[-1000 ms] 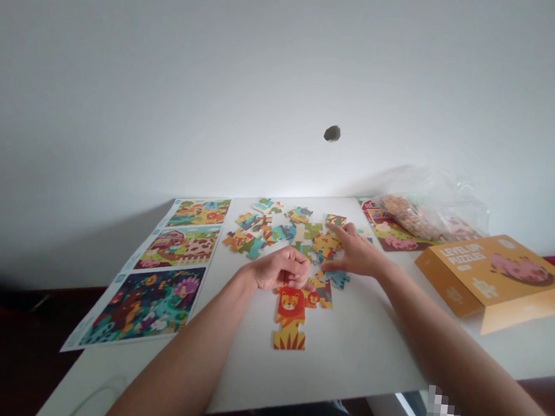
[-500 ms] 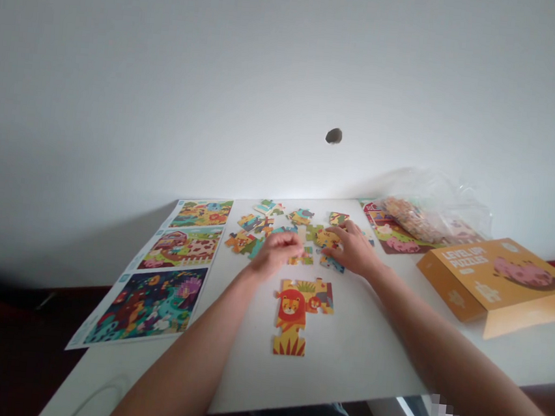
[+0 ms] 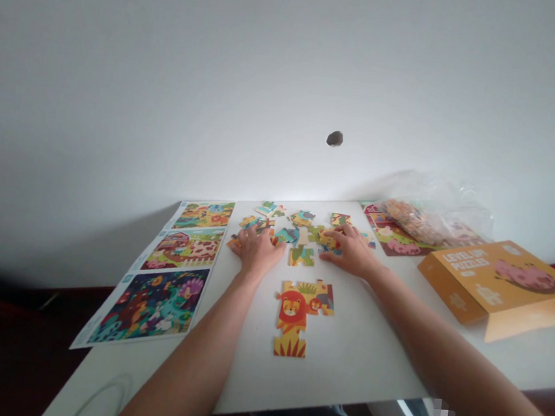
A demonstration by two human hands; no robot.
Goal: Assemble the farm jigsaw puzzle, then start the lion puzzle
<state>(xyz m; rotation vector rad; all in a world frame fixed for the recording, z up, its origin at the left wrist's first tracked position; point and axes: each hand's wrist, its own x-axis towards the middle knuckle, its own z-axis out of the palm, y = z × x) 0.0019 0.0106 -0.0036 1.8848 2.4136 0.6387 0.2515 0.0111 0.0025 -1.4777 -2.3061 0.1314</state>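
Note:
Several loose puzzle pieces [image 3: 300, 226] lie scattered at the back of the white table [image 3: 361, 353]. My left hand [image 3: 256, 250] rests flat on the left part of the pile, fingers spread over a few pieces. On the right part my right hand [image 3: 351, 249] lies palm down, its fingertips touching an orange piece. A joined group with a lion picture [image 3: 296, 314] sits nearer to me, between my forearms, untouched. A green piece [image 3: 301, 256] lies between the two hands.
A printed sheet with three puzzle pictures [image 3: 166, 269] lies at the left. An orange puzzle box [image 3: 501, 282] stands at the right, with a clear plastic bag of pieces [image 3: 428, 219] and another picture sheet behind it. The wall has a small dark hole [image 3: 334, 138].
My left hand has left the lion group, moved back and left, and opened flat on the loose pieces. The right hand has stayed on the pile, shifting slightly.

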